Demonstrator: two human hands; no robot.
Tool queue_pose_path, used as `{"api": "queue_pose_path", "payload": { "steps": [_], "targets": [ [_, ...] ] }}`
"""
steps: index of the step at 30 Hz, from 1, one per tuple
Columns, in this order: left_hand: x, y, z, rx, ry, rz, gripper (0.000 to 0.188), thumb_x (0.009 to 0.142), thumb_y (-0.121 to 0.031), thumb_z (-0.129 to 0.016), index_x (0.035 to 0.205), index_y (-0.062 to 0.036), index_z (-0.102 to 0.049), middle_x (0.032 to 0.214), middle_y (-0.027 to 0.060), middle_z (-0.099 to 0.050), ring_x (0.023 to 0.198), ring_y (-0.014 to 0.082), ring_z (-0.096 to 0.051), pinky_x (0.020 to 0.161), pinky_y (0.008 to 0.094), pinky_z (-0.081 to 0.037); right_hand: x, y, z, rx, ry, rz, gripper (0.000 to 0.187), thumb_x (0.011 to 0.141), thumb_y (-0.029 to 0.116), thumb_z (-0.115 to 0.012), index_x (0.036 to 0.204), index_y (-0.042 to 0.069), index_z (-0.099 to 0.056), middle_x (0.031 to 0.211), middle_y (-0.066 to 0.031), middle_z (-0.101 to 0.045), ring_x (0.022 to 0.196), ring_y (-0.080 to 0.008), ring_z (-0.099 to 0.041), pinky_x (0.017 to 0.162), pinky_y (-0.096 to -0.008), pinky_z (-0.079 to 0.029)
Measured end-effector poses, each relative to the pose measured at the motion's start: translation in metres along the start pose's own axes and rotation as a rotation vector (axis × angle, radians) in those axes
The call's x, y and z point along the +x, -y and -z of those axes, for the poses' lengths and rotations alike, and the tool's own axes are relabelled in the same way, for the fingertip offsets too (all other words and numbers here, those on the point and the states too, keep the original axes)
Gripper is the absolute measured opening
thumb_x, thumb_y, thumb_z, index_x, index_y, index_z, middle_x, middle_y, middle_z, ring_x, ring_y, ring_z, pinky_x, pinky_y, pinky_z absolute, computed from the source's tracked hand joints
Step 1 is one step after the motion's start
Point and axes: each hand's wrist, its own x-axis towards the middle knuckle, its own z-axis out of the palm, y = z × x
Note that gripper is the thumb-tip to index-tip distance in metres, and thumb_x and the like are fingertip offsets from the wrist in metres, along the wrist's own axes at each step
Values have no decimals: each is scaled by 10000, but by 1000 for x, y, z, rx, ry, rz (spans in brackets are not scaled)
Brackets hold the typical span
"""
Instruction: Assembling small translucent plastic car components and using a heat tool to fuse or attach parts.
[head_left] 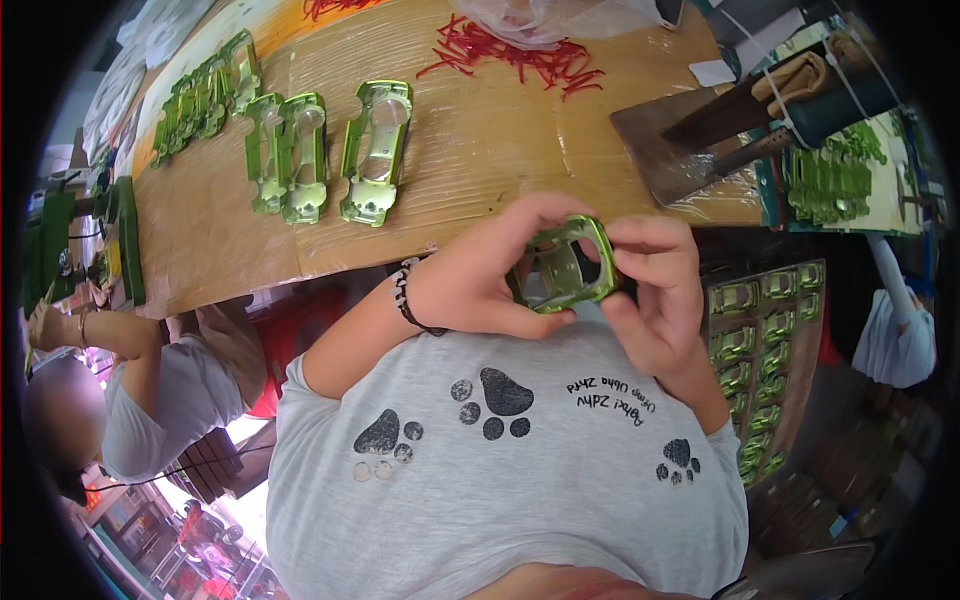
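In front of my chest I hold a shiny green toy car body shell (590,250), tilted with its window openings showing. My left hand (490,275) is wrapped round its left side, thumb along the lower edge. At the right end, the curled fingers and thumb of my right hand (655,275) grip the shell's rim. Whether a small part sits between those fingertips is hidden. On the table beyond my left hand lies a single green car shell (377,150). Left of it are two overlapping shells (290,160) and a row of several more (205,100).
Thin red strips (520,60) lie in a pile at the table's far side beside a clear plastic bag (530,20). A dark metal press-like fixture (690,140) stands at right. A tray (815,330) of green shells is lower right. Another person (180,390) sits at left.
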Motion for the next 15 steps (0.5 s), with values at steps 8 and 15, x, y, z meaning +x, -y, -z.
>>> {"api": "queue_pose_path", "payload": {
  "steps": [8, 15],
  "targets": [
    [15, 11, -21, -250, 270, 233, 765, 753, -68, -784, 1359, 8, -325, 1257, 109, -494, 1186, 169, -487, 1006, 325, -395, -40, -30, 20, 1048, -102, -500, 169, 792, 74, -779, 840, 96, -618, 1168, -65, -461, 1056, -177, -519, 905, -316, -432],
    [37, 16, -53, -402, -66, 364, 650, 852, -170, -738, 1333, 30, -348, 1171, 98, -540, 1134, 141, -504, 962, 297, -438, -42, -20, 26, 67, -52, -362, 1138, 577, 261, -935, 1432, 74, -206, 1404, -133, -367, 1061, -183, -530, 836, -318, -448]
  ]
}}
